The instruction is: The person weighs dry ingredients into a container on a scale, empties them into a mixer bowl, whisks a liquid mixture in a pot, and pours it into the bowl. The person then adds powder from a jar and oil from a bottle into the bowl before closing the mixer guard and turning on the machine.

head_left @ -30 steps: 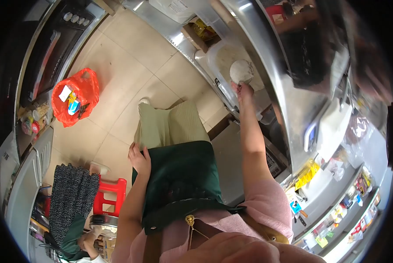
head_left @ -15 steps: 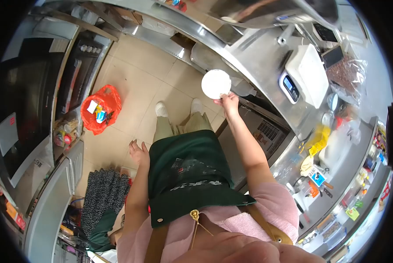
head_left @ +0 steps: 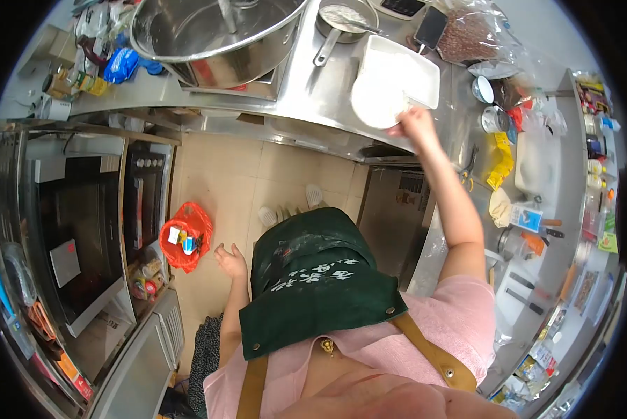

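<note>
My right hand (head_left: 417,127) grips the edge of a round white dish (head_left: 377,105). Whether it is a shallow bowl or a plate, and whether white powder fills it, I cannot tell. The dish overlaps the left part of a white rectangular tray (head_left: 426,82) on the steel counter; I cannot tell whether they touch. My left hand (head_left: 231,262) hangs low beside the green apron (head_left: 320,276), fingers spread, holding nothing. Just left of it on the floor is a red plastic bag (head_left: 186,257) with rubbish inside.
A large steel mixing bowl (head_left: 215,59) and a small pan of white powder (head_left: 336,21) stand on the counter (head_left: 313,94). Behind the tray are a digital scale (head_left: 401,7) and a phone (head_left: 431,29). Scissors (head_left: 470,167) lie to the right. Ovens (head_left: 76,230) line the left side.
My right hand has carried the white dish from above the floor, beside the counter edge, to over the white tray. The view has shifted toward the counter. My left hand still hangs empty.
</note>
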{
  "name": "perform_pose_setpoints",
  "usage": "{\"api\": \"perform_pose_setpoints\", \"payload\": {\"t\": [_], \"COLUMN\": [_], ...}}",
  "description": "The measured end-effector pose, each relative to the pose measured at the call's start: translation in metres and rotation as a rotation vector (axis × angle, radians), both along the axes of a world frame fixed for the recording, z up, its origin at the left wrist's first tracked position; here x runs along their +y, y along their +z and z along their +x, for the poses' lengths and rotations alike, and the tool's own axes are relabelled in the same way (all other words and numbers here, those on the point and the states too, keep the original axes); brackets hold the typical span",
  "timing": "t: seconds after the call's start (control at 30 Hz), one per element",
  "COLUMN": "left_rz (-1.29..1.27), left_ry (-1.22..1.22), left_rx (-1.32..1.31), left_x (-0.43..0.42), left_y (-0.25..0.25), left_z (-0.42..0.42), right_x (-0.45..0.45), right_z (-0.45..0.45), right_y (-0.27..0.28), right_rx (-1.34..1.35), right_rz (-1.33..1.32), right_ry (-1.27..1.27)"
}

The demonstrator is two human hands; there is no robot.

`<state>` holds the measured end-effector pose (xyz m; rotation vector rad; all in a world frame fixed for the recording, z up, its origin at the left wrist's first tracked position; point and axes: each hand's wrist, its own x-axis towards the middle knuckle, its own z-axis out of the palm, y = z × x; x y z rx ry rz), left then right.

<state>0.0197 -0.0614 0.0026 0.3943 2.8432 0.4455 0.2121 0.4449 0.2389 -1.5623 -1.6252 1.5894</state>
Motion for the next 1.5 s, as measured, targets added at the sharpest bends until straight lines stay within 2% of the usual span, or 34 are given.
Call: {"api": "perform_pose_setpoints", "payload": {"t": [0.13, 0.23, 0.43, 0.7, 0.8, 0.9, 1.1, 1.2, 1.37, 1.5], "left_rz": [0.028, 0.063, 0.046, -0.019, -0.004, 0.029, -0.001, -0.022, -0.018, -0.041], "left_ry": [0.017, 0.057, 0.084, 0.165, 0.176, 0.167, 0.184, 0.212, 0.212, 0.24], "left_rx": [-0.019, -0.043, -0.02, -0.047, -0.077, -0.043, -0.075, -0.101, -0.082, -0.117], "left_x": [0.017, 0.014, -0.006, -0.021, -0.016, -0.012, -0.007, -0.004, -0.013, -0.012], "left_y": [0.009, 0.008, 0.002, -0.003, -0.003, -0.004, -0.005, 0.0, -0.006, -0.005], "left_z": [0.003, 0.006, 0.01, 0.008, 0.007, 0.009, 0.012, 0.009, 0.008, 0.009], "right_x": [0.069, 0.109, 0.126, 0.119, 0.117, 0.125, 0.127, 0.128, 0.144, 0.132], "right_z": [0.031, 0.043, 0.024, -0.021, -0.029, -0.028, -0.019, -0.012, 0.008, 0.008], "right_y": [0.039, 0.04, 0.04, 0.015, 0.012, 0.01, 0.004, 0.012, 0.012, 0.039], "right_rx": [-0.13, -0.523, -1.136, -1.148, -1.181, -1.249, -1.319, -1.364, -1.36, -1.371], "right_rz": [0.168, 0.467, 0.779, 0.852, 1.012, 1.038, 1.183, 1.171, 1.244, 1.252], "right_ry": [-0.034, -0.005, 0.074, 0.264, 0.38, 0.416, 0.455, 0.467, 0.392, 0.319]}}
